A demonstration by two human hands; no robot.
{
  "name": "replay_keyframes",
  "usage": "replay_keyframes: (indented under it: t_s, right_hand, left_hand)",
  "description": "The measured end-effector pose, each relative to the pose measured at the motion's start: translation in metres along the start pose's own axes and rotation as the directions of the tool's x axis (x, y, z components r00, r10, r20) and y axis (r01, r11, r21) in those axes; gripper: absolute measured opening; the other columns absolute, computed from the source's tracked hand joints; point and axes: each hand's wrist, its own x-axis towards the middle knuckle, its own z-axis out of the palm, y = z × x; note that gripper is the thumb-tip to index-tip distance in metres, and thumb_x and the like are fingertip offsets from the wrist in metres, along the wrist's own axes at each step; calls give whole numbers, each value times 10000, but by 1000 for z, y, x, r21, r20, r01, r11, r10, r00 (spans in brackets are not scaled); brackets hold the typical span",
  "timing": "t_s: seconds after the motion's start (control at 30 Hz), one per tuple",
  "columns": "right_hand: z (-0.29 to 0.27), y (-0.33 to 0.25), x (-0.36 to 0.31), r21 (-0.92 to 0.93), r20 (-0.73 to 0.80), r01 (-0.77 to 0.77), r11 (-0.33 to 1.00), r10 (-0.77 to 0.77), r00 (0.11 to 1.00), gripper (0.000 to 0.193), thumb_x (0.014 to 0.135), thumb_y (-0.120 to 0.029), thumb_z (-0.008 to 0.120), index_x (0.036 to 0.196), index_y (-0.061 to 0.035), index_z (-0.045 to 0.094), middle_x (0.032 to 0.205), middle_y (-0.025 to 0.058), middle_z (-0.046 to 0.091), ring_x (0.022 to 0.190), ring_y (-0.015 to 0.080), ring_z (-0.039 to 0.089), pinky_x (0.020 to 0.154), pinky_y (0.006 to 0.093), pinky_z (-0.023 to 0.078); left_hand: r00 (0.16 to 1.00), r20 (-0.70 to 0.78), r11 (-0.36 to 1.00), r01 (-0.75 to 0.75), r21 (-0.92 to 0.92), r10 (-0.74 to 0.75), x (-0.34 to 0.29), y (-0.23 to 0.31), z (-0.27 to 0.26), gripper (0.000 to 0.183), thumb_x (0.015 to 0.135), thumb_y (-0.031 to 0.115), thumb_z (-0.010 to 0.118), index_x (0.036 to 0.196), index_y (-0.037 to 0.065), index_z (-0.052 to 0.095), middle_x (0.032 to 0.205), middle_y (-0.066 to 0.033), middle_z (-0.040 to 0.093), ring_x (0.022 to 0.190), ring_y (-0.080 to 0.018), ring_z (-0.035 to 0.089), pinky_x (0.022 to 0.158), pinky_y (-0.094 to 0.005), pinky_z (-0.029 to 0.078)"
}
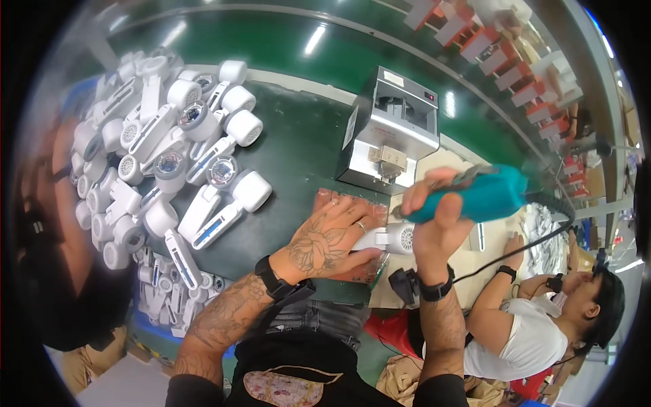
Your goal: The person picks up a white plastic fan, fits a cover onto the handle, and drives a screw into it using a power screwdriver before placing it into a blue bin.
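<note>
My right hand [437, 227] is wrapped around a teal electric screwdriver [475, 195], held raised over the bench; it is slightly blurred. Its tip lies close to my fingers and is hard to make out. Under my left hand [329, 241] lies a white handheld fan [380, 239] with a round grille at its right end. My left thumb and fingers press around its left part, which they hide. A reddish-brown mat [349, 275] is beneath that hand and the fan.
A grey and black screw feeder [380, 166] stands beyond my hands. Many white fan parts [156, 142] are piled at the left, and more fill a blue bin [146, 308] below. A black cord [512, 252] hangs at the right. A co-worker [522, 332] sits there; another person is at far left.
</note>
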Motion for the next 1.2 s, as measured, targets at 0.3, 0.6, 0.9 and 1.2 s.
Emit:
replay_keyframes:
  t_s: [0.3, 0.6, 0.9, 1.2]
  right_hand:
    - [13, 30, 51, -63, 10, 169, 984, -168, 986, 399, 1002, -394, 583, 1045, -1, 532, 733, 65, 564, 656, 176, 564, 612, 306, 466]
    - [11, -1, 9, 52, -76, 5, 999, -1, 997, 561, 899, -532, 680, 1029, -3, 543, 666, 53, 514, 567, 179, 514, 536, 315, 431]
    - [-12, -17, -38, 114, -1, -54, 992, 54, 999, 613, 855, -485, 743, 1082, 49, 545, 688, 87, 565, 618, 195, 556, 590, 325, 463]
    - [-12, -4, -45, 41, -13, -46, 998, 46, 999, 574, 892, -544, 678, 978, -16, 470, 645, 67, 491, 535, 164, 477, 510, 310, 415]
  left_hand:
    - [1000, -8, 1000, -12, 6, 12, 2, 2, 2, 497, 869, 389, 655, 1208, 30, 602, 1180, -151, 566, 1143, -328, 504, 1018, -428, 397]
    - [998, -65, 1000, 16, -2, -16, -4, -2, 4, 418, 901, 318, 612, 1205, 31, 604, 1163, -157, 570, 1144, -339, 507, 1005, -440, 404]
    - [999, -5, 997, 45, -64, -46, 3, 0, -1, 325, 916, 276, 588, 1144, 48, 625, 1149, -121, 568, 1114, -323, 519, 987, -421, 416]
    - [999, -10, 998, 44, -50, -45, -1, 3, 5, 325, 910, 263, 594, 1142, 38, 623, 1137, -118, 568, 1057, -312, 521, 956, -425, 421]
